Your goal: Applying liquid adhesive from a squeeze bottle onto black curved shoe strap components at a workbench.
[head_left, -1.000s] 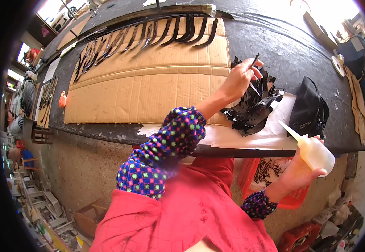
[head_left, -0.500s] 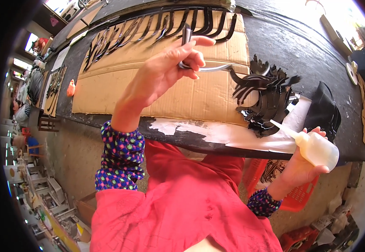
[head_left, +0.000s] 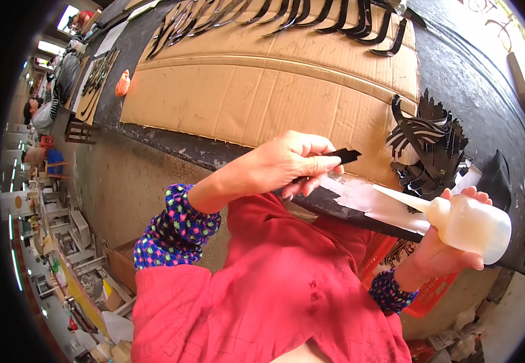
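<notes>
Near the table's front edge, my left hand (head_left: 274,166) pinches a dark strip (head_left: 348,156) between thumb and fingers; its jagged end sticks out to the right, and the rest is mostly hidden by the hand. My right hand (head_left: 434,251) cups a translucent squeeze bottle (head_left: 479,227) with a long pale nozzle. The bottle lies tilted on the palm, its nozzle pointing left, below the strip and apart from it. Just beyond the nozzle sits a loose pile of black curved strips (head_left: 434,151).
A large cardboard sheet (head_left: 214,91) covers much of the black table (head_left: 462,78). Curved black strips (head_left: 389,39) lie in a row along its far edge. An orange lump (head_left: 123,83) rests at its left. A black piece (head_left: 495,181) lies at right, and a red basket (head_left: 425,296) stands below.
My left hand has come down from over the cardboard toward my body, still holding the strip. The right hand keeps the bottle, its nozzle now lying flatter. The whole view has shifted.
</notes>
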A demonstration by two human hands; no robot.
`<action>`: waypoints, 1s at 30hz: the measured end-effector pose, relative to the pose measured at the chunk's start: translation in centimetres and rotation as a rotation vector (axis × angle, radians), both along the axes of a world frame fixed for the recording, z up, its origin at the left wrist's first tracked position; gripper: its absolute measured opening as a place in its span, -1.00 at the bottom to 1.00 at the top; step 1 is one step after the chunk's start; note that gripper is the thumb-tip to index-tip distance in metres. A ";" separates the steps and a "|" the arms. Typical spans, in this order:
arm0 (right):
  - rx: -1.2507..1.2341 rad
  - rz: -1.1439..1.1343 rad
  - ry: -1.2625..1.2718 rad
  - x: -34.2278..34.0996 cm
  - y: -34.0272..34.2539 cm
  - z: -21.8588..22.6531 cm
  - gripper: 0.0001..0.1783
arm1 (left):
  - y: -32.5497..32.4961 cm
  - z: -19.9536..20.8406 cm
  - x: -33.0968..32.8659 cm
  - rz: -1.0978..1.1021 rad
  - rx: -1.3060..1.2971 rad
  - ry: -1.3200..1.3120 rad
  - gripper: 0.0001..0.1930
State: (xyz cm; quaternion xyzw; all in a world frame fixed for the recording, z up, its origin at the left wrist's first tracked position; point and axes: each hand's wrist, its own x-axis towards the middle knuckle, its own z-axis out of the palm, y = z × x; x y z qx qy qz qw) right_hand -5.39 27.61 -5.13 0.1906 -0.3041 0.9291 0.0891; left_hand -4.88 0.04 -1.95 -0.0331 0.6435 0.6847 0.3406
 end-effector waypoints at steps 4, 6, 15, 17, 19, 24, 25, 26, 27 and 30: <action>0.363 -0.321 -0.176 0.2 -1.6 1.2 0.06 | -0.2 0.9 0.5 -0.036 -0.001 -0.068 -0.76; 0.389 -0.287 -0.175 0.2 -1.6 1.1 0.05 | -0.3 1.5 0.6 -0.054 -0.062 -0.108 -0.76; 0.538 -0.311 -0.332 0.6 -3.0 2.1 0.15 | -0.8 1.2 0.5 -0.124 -0.022 -0.139 -0.80; 0.551 -0.312 -0.331 0.7 -3.0 2.0 0.14 | -1.0 0.7 0.5 -0.157 -0.023 -0.122 -0.80; 0.548 -0.313 -0.341 0.7 -2.9 2.1 0.13 | -1.0 0.3 0.4 -0.172 -0.002 -0.136 -0.80; 0.542 -0.278 -0.346 0.6 -3.1 2.1 0.10 | -0.9 0.8 0.3 -0.198 -0.054 -0.153 -0.80; 0.542 -0.268 -0.347 0.6 -3.2 2.1 0.09 | -0.9 0.6 0.3 -0.206 -0.039 -0.142 -0.79; 0.541 -0.269 -0.348 0.6 -3.3 2.1 0.09 | -0.9 0.5 0.3 -0.213 -0.024 -0.131 -0.79; 0.544 -0.275 -0.346 0.6 -3.4 2.1 0.09 | -0.9 0.6 0.3 -0.214 -0.025 -0.132 -0.79; 0.544 -0.283 -0.341 0.6 -3.5 2.1 0.09 | -1.0 0.8 0.3 -0.217 -0.052 -0.144 -0.78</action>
